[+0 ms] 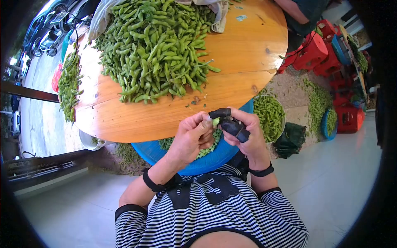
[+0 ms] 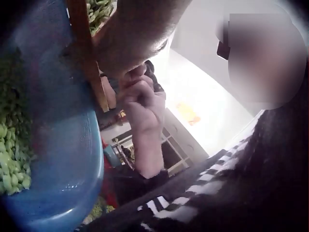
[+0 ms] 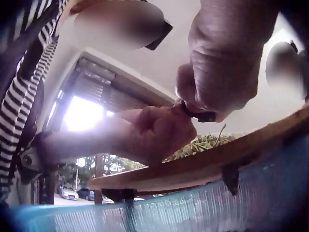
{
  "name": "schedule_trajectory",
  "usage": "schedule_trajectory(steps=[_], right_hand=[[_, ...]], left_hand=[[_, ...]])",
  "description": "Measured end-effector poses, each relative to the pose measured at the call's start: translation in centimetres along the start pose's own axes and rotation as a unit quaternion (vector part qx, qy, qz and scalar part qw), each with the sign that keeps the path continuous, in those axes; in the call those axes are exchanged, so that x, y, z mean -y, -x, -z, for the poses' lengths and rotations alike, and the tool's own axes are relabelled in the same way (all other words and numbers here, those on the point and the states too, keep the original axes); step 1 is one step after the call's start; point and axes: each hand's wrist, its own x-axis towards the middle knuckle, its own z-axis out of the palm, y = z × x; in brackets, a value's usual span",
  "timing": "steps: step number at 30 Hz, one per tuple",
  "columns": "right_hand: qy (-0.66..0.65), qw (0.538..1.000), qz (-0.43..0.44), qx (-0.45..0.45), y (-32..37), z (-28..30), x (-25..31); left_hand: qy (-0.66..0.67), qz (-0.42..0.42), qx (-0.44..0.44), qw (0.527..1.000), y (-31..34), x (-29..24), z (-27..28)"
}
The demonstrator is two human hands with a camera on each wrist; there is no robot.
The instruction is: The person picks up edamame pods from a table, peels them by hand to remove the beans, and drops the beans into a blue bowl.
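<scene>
Over the blue basin (image 1: pixel 142 153), both hands meet at a small green soybean pod (image 1: pixel 216 121). My left hand (image 1: pixel 188 138) pinches one end between thumb and forefinger, its other fingers curled in. Black covers (image 1: pixel 233 127) wrap the thumb and a finger of my right hand (image 1: pixel 253 129), and those covered tips grip the pod from the other side. Below the hands, shelled green beans (image 2: pixel 14 164) lie in the basin. A large heap of pods (image 1: pixel 157 53) rests on the wooden table (image 1: pixel 244 49) just ahead. Both wrist views hide the pod behind the fingers.
The table's rounded edge overhangs the basin. To the right stand a bowl of pods (image 1: pixel 269 118), a dark green bag (image 1: pixel 290 139) and red stools (image 1: pixel 310 51). More pods (image 1: pixel 317 103) cover the floor there. Another person's arm (image 1: pixel 294 10) shows at the far right of the table.
</scene>
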Motion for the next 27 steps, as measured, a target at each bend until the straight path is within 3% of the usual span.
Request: schedule_trajectory(steps=[1, 2, 3, 4, 6, 7, 9, 12, 13, 15, 17, 19, 22, 23, 24, 27], right_hand=[[-0.001, 1.0, 0.001, -0.001, 0.2, 0.0, 0.1], [0.185, 0.98, 0.077, -0.019, 0.4, -0.1, 0.1], [0.363, 0.919, 0.15, -0.037, 0.6, -0.2, 0.2], [0.362, 0.919, 0.152, -0.036, 0.9, -0.5, 0.3], [0.459, 0.85, 0.249, -0.071, 1.4, -1.4, 0.3], [0.477, 0.835, 0.262, -0.08, 1.5, -1.7, 0.3], [0.471, 0.839, 0.261, -0.081, 1.4, -2.0, 0.5], [0.468, 0.839, 0.263, -0.085, 1.3, -2.1, 0.2], [0.47, 0.836, 0.268, -0.087, 1.2, -2.1, 0.1], [0.454, 0.848, 0.263, -0.07, 1.2, -1.8, 0.0], [0.437, 0.86, 0.259, -0.055, 1.0, -1.2, 0.1], [0.348, 0.923, 0.161, -0.022, 0.6, -0.4, 0.6], [0.326, 0.93, 0.165, -0.026, 0.4, 0.2, 0.7], [0.326, 0.93, 0.165, -0.027, 0.4, 0.4, 0.5], [0.361, 0.913, 0.184, -0.041, 0.3, 0.8, 0.2], [0.404, 0.888, 0.211, -0.069, 0.5, 1.0, 0.0]], left_hand=[[-0.001, 0.001, 0.0, 1.0, 0.0, 0.0, -0.2], [-0.309, -0.142, -0.064, 0.938, -0.1, -0.1, -0.6], [-0.578, -0.269, -0.12, 0.761, -0.1, -0.3, -1.0], [-0.579, -0.27, -0.121, 0.76, 0.1, -0.8, -1.4], [-0.583, -0.124, -0.092, 0.798, 0.7, -1.8, -2.1], [-0.584, -0.125, -0.091, 0.797, 0.6, -1.7, -2.0], [-0.398, -0.074, -0.039, 0.914, 0.4, -1.4, -1.7], [-0.304, -0.055, -0.038, 0.95, 0.6, -1.6, -2.3], [-0.304, -0.055, -0.038, 0.95, 0.6, -1.7, -2.4], [-0.458, -0.02, -0.034, 0.888, 0.5, -2.4, -2.7], [-0.481, 0.004, -0.043, 0.876, 0.4, -3.3, -3.2], [-0.501, 0.029, -0.048, 0.863, 0.0, -3.5, -3.2], [-0.536, -0.016, -0.018, 0.844, -0.6, -3.2, -2.6], [-0.577, -0.032, -0.005, 0.816, -0.9, -3.2, -2.6], [-0.617, -0.048, 0.008, 0.786, -1.1, -3.2, -2.5], [-0.632, -0.065, 0.024, 0.772, -1.6, -2.4, -2.2]])
